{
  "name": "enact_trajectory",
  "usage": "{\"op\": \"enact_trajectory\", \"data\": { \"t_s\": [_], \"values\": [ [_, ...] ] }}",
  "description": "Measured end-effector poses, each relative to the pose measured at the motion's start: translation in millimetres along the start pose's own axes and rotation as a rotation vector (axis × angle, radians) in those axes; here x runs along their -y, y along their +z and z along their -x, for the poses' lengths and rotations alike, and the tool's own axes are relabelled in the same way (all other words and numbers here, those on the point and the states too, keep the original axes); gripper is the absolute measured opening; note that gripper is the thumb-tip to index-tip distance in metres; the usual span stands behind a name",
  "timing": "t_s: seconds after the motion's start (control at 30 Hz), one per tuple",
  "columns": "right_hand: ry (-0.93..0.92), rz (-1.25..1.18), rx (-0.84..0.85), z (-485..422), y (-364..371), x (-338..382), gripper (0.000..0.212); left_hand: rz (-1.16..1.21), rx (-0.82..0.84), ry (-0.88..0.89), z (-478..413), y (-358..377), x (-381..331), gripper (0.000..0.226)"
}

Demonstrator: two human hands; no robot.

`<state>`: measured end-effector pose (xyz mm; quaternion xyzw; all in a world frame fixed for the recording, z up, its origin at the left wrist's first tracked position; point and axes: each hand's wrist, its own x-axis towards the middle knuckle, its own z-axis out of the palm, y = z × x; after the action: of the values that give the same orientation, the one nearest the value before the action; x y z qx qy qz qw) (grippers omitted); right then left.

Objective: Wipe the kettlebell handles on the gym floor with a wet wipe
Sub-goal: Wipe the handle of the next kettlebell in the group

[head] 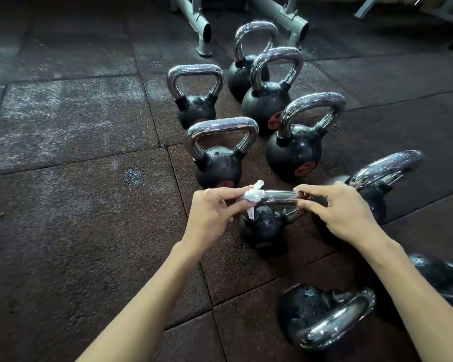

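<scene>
Several black kettlebells with chrome handles stand on the dark rubber gym floor. The nearest upright kettlebell (pixel 262 227) sits between my hands, its chrome handle (pixel 277 195) level with my fingers. My left hand (pixel 211 212) pinches a crumpled white wet wipe (pixel 253 195) against the left end of that handle. My right hand (pixel 340 210) grips the handle's right end with fingers and thumb. Another kettlebell (pixel 217 165) stands just behind, with droplets on its body.
More kettlebells (pixel 293 150) stand in a cluster behind and to the right. One kettlebell (pixel 322 314) lies tipped over near my right forearm. Grey metal rack legs (pixel 199 27) rest on the floor at the back. Rubber floor tiles (pixel 76 205) stretch to the left.
</scene>
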<state>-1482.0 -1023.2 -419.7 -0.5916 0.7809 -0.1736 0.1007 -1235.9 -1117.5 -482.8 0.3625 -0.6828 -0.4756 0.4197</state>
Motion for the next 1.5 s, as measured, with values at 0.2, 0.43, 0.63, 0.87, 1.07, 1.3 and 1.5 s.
{"op": "enact_trajectory", "data": {
  "t_s": [0.2,0.43,0.63,0.87,1.07,1.3,1.5],
  "values": [
    [0.032,-0.059,-0.014,8.4,4.0,-6.5,0.028,0.123,-0.067,-0.122,13.9,7.4,15.6,0.028],
    [0.006,-0.052,-0.019,10.0,6.0,5.8,0.018,0.164,-0.179,-0.265,31.5,23.3,35.6,0.02],
    [0.011,-0.07,-0.043,-0.4,9.6,17.5,0.015,0.112,-0.429,-0.267,36.9,37.8,34.5,0.027],
    [0.039,-0.084,-0.04,-2.8,9.9,26.6,0.023,0.096,-0.415,-0.328,36.8,46.3,33.6,0.024],
    [0.069,-0.119,-0.045,-0.4,10.3,25.3,0.028,-0.039,-0.214,-0.333,50.0,39.7,34.9,0.034],
    [0.078,-0.131,-0.038,-2.8,10.7,28.4,0.026,-0.037,-0.401,-0.318,49.3,42.5,38.9,0.035],
    [0.093,-0.182,-0.03,-1.5,9.1,31.3,0.028,-0.128,-0.651,-0.283,45.3,59.0,19.5,0.027]
  ]
}}
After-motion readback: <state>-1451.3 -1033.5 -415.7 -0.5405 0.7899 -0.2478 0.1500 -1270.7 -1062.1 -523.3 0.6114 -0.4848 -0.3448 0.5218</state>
